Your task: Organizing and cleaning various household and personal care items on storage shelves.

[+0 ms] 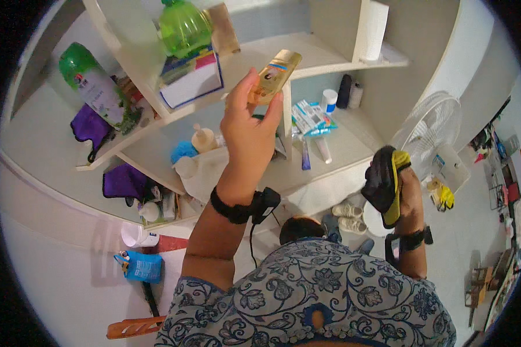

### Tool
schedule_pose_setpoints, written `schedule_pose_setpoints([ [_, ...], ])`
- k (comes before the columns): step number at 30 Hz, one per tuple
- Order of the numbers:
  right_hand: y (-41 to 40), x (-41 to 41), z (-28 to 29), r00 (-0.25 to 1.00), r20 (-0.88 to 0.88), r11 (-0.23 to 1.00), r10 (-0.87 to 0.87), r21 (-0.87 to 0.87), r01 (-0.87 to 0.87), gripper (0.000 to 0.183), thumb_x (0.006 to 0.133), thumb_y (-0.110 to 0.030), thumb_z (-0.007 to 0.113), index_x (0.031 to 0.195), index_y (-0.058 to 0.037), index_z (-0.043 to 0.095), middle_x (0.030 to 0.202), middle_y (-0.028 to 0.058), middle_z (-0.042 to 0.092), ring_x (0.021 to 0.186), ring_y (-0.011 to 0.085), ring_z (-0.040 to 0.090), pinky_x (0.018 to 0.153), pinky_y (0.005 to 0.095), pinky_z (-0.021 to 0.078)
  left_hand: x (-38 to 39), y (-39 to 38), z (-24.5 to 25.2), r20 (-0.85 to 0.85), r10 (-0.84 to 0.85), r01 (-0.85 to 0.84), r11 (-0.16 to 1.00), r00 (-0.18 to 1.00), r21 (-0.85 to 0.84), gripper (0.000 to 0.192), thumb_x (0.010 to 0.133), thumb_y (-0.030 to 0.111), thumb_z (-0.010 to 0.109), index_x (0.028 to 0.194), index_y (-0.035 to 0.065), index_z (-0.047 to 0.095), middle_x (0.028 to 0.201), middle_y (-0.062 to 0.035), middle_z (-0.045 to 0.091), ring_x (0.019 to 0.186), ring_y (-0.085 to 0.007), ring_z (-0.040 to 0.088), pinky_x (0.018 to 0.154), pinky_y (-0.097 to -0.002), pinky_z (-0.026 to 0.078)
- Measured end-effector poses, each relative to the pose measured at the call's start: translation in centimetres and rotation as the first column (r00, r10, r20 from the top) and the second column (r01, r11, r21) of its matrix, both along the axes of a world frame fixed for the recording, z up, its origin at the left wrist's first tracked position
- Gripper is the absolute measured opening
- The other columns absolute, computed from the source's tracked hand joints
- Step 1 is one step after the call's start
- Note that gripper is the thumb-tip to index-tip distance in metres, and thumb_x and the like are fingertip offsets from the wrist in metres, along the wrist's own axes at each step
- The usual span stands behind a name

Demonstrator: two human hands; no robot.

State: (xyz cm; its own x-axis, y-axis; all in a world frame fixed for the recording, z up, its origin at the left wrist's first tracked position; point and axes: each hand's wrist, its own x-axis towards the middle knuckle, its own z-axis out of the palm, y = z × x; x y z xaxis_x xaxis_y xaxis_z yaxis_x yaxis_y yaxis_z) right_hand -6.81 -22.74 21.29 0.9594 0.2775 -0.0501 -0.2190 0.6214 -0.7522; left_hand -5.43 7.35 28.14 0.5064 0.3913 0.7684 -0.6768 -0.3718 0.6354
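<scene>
My left hand [251, 126] is raised before the shelf unit, its fingers wrapped around the lower part of a flat gold bottle [278, 71] with a printed label. The bottle tilts up to the right, near the end of a vertical divider. Lower on the right, my right hand [410, 201] grips a folded dark brown cloth [380, 182] with a yellow border. That cloth is in front of the unit's lower right edge, apart from the boards. Both wrists wear black bands, the left one with a small box and a cable.
A white shelf unit [325, 65] holds a green-capped spray can [97, 89], a green plastic bottle [184, 28] on a box [191, 82], a pump bottle [204, 138], packets [308, 117] and a tube [322, 149]. A white fan [434, 119] stands right; shoes [351, 219] lie below.
</scene>
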Motion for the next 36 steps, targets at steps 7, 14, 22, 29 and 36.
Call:
schedule_pose_setpoints([
  [7,-0.7,-1.2,0.7,0.996,0.087,1.000,-0.019,0.024,0.017,0.039,0.083,-0.013,0.043,0.118,0.0016,0.049,0.106,0.0160,0.061,0.091,0.0285,0.063,0.082,0.0398,0.0526,5.8,-0.5,2.6,-0.044,0.451,-0.352,0.750,0.891,0.559,0.047,0.080,0.023,0.068,0.117,-0.0005,0.052,0.099,-0.0217,0.061,0.090,-0.0319,0.061,0.082,-0.0353,0.047],
  [14,-2.6,-1.0,1.3,0.993,0.122,1.000,-0.002,0.029,-0.002,0.037,0.088,-0.023,0.050,0.119,-0.0030,0.050,0.107,0.0154,0.060,0.094,0.0287,0.061,0.082,0.0416,0.0524,8.9,-1.3,6.6,-0.382,0.244,0.075,0.752,0.892,0.655,0.053,0.081,0.032,0.064,0.121,-0.0003,0.050,0.100,-0.0242,0.060,0.097,-0.0347,0.059,0.085,-0.0389,0.046],
  [22,-4.0,0.6,1.6,0.997,0.074,0.999,0.004,0.039,-0.007,0.035,0.083,-0.007,0.042,0.114,0.0034,0.052,0.103,0.0160,0.063,0.088,0.0270,0.065,0.079,0.0383,0.0540,12.7,4.6,8.8,-0.202,0.779,-0.560,0.580,0.594,0.591,0.069,0.075,0.020,0.066,0.126,-0.0117,0.032,0.129,-0.0339,0.033,0.117,-0.0416,0.041,0.102,-0.0397,0.033],
  [29,-3.8,1.7,2.4,1.000,0.021,0.999,0.021,0.025,-0.022,0.034,0.082,-0.007,0.042,0.113,0.0039,0.053,0.101,0.0160,0.064,0.085,0.0261,0.065,0.079,0.0372,0.0540,14.0,5.0,10.6,-0.493,0.761,-0.639,0.635,0.421,0.434,0.099,0.069,0.025,0.072,0.135,-0.0150,0.010,0.133,-0.0337,0.028,0.121,-0.0398,0.038,0.101,-0.0377,0.034],
  [36,-4.5,2.8,1.3,0.994,0.065,0.993,0.091,0.073,-0.096,0.039,0.078,-0.008,0.046,0.115,0.0043,0.051,0.104,0.0161,0.062,0.089,0.0276,0.064,0.081,0.0388,0.0530,13.2,4.3,11.9,-0.541,0.774,-0.624,0.609,0.330,0.490,0.094,0.070,0.035,0.071,0.131,-0.0160,0.020,0.108,-0.0239,0.059,0.099,-0.0334,0.060,0.088,-0.0374,0.046],
])
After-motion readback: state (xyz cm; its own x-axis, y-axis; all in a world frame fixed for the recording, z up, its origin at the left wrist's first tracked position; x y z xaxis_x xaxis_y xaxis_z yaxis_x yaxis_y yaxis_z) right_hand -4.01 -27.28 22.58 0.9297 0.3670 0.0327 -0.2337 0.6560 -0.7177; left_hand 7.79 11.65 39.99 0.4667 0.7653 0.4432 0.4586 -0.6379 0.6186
